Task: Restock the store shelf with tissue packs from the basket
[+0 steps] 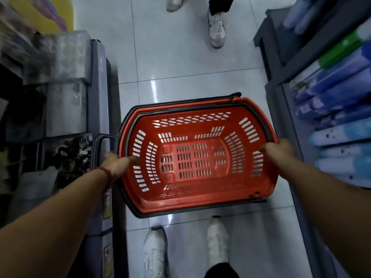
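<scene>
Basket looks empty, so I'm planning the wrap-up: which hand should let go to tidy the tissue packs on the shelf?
Right, probably. The right hand grips the basket rim beside the tissue packs; the left hand holds the far rim.

No wording can be read anywhere. The blue and white packs (339,93) on the right shelf (281,77) carry print too blurred to make out. So do the small labels (107,205) on the left shelf edge (98,77) and the yellow sign (50,15).
</scene>
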`<state>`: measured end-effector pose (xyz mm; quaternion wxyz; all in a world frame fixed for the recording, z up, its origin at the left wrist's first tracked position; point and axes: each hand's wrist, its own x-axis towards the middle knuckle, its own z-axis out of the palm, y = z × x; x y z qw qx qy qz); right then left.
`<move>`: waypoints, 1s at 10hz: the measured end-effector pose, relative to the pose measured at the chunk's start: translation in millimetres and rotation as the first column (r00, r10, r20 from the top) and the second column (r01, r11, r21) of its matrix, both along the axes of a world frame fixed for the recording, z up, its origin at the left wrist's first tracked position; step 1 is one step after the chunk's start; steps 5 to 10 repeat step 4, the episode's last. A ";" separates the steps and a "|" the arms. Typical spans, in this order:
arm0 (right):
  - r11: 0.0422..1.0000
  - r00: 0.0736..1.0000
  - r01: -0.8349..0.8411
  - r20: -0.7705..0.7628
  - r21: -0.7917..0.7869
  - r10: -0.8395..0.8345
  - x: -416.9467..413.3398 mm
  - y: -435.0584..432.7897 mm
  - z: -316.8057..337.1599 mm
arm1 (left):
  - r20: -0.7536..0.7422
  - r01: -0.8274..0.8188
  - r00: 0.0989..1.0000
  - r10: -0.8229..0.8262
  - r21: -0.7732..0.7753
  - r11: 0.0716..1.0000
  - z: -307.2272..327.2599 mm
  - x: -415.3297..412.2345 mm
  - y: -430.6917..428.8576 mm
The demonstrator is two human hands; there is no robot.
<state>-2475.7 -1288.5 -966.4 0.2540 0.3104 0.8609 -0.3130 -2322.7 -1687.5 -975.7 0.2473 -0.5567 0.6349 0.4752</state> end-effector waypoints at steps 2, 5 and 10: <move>0.942 0.936 -0.315 0.199 0.115 0.289 -9.7 -7.6 11.5 | 0.176 0.526 0.845 -0.505 -0.111 0.843 49.9 -11.4 11.2; 0.668 0.672 -0.729 -0.032 0.149 0.740 -6.0 -74.5 202.5 | 0.082 0.813 0.523 -0.849 -0.348 0.467 231.6 -78.2 77.6; 0.668 0.672 -0.729 -0.032 0.149 0.740 -6.0 -74.5 202.5 | 0.082 0.813 0.523 -0.849 -0.348 0.467 231.6 -78.2 77.6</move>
